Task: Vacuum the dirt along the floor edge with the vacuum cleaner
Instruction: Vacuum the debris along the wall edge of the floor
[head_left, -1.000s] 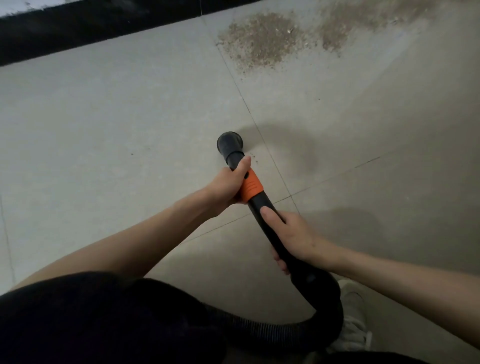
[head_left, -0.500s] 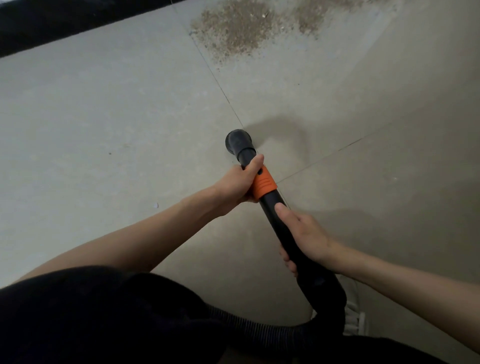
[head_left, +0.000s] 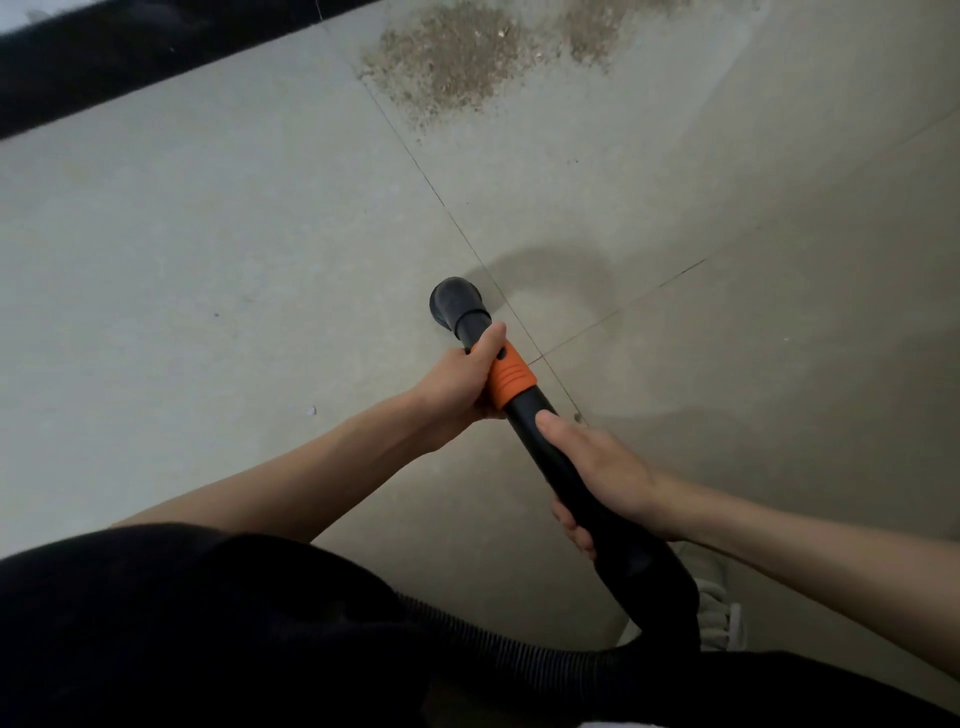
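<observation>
I hold a black vacuum wand (head_left: 524, 415) with an orange collar (head_left: 510, 379) over a pale tiled floor. My left hand (head_left: 460, 387) grips the wand just behind its round nozzle (head_left: 453, 304), partly over the collar. Lower down the tube, my right hand (head_left: 597, 478) wraps around it. Brown dirt (head_left: 447, 67) lies in a patch at the top of the view, with a second patch (head_left: 597, 26) to its right, both well ahead of the nozzle. The ribbed black hose (head_left: 498, 644) curves off from the wand's lower end.
A black skirting strip (head_left: 130, 57) runs along the floor edge at the upper left. Tile joints (head_left: 441, 202) cross the floor beneath the wand. A small white scrap (head_left: 310, 410) lies left of my forearm. My dark clothing (head_left: 182, 623) fills the bottom, with a light shoe (head_left: 719, 608) beside the hose.
The view has shifted, so the dirt patches sit slightly lower and further right than half a second ago. Both hands keep the same hold on the wand.
</observation>
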